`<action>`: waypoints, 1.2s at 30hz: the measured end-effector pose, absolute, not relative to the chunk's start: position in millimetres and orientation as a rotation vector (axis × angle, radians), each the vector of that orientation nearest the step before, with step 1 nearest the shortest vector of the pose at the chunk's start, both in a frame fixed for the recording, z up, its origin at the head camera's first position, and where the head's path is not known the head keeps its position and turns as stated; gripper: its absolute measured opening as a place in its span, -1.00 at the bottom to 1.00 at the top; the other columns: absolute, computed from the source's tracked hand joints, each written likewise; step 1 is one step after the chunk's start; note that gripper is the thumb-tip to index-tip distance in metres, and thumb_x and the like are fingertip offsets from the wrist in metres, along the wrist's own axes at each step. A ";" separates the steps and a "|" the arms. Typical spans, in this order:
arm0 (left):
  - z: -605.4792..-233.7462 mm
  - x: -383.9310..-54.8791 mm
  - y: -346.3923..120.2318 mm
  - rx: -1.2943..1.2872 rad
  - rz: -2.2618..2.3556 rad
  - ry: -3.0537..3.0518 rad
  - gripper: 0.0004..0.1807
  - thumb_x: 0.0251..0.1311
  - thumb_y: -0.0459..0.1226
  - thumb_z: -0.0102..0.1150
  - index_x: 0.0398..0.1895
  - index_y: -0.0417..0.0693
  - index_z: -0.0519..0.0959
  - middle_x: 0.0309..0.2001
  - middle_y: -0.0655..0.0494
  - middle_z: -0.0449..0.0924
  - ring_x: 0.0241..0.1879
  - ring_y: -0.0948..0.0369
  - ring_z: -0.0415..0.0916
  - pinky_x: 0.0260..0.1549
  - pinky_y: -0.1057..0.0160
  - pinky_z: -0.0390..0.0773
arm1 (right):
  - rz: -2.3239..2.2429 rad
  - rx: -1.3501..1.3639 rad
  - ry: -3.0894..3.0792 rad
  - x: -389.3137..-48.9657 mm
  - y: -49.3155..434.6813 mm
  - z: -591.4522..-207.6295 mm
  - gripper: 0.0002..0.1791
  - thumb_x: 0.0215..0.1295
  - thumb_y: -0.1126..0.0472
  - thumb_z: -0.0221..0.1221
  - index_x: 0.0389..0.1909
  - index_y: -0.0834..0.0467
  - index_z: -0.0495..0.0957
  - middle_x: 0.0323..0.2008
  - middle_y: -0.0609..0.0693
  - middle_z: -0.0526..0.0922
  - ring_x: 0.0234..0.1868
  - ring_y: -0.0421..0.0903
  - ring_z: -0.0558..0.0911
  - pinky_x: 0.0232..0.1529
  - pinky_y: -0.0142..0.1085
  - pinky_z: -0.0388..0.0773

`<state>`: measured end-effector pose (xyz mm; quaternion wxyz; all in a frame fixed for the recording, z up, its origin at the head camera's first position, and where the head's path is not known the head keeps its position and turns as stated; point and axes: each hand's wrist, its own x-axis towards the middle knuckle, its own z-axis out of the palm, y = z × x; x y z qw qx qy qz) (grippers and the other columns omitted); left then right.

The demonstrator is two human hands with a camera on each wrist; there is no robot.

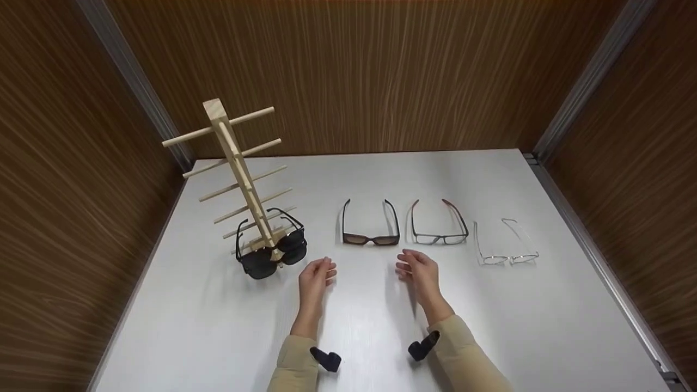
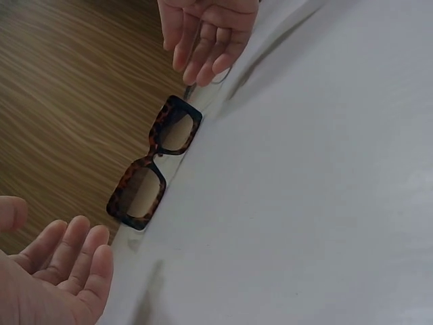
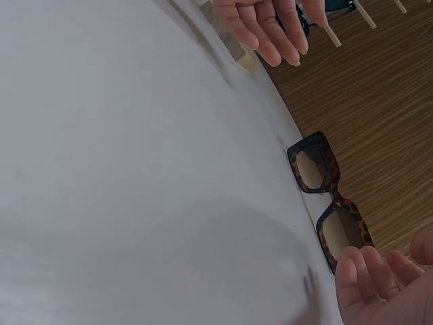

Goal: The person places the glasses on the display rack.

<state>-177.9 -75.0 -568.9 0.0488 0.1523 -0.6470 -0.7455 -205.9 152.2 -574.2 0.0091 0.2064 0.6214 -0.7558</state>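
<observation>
The white table (image 1: 359, 316) is supporting every item. Positions are referring to one landmark: the tortoiseshell sunglasses (image 1: 381, 240).

The wooden rack (image 1: 237, 163) is standing to the landmark's left and, on its lower pegs, is carrying two pairs of black sunglasses (image 1: 260, 262).

The landmark is lying unheld on the table. Its temples are pointing away from the person; the long axis of its front is running left to right, spanning most of the gap between the hands.

The grey-framed glasses (image 1: 442, 236) are lying just to its right; the wire-framed glasses (image 1: 510, 258) are lying farther right.

The right hand (image 1: 422, 272) is hovering on the near side, just off the landmark's right end. The left hand (image 1: 316, 276) is hovering on the near side, outside its left end. In the head view, the right hand is showing the smaller gap.

Neither hand is gripping: fingers are curving loosely, thumbs are standing apart from them, and palms are facing inward.
</observation>
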 end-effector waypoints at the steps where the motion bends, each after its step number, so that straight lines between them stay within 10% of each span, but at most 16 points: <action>1: -573.5 -181.6 -74.7 0.468 -2.266 -1.976 -0.69 0.28 -0.21 0.08 -0.17 -0.36 0.53 -0.25 -0.18 0.63 -0.21 -0.06 0.58 -0.21 0.03 0.54 | -2.353 0.651 1.942 -207.3 154.1 -574.6 -0.68 0.38 0.29 0.00 0.05 0.39 0.42 -0.09 0.30 0.57 -0.16 0.12 0.61 -0.12 -0.06 0.55; 24: -571.2 -219.0 -56.6 0.404 -2.336 -1.975 -0.66 0.27 -0.26 0.07 -0.06 -0.40 0.47 -0.15 -0.26 0.56 -0.10 -0.13 0.47 -0.08 -0.08 0.44 | -2.356 0.666 1.849 -228.2 159.5 -570.5 -0.56 0.40 0.26 -0.05 0.24 0.34 0.27 0.13 0.31 0.39 0.01 0.10 0.50 -0.03 -0.12 0.48; 36: -578.5 -242.2 -54.1 0.470 -2.300 -2.026 -0.65 0.25 -0.21 0.05 -0.05 -0.32 0.47 -0.16 -0.26 0.48 -0.20 0.03 0.42 -0.14 0.03 0.45 | -2.415 0.595 1.826 -237.6 152.4 -568.0 -0.54 0.35 0.31 0.00 0.23 0.39 0.24 -0.28 0.15 0.37 -0.40 -0.07 0.39 -0.40 -0.24 0.43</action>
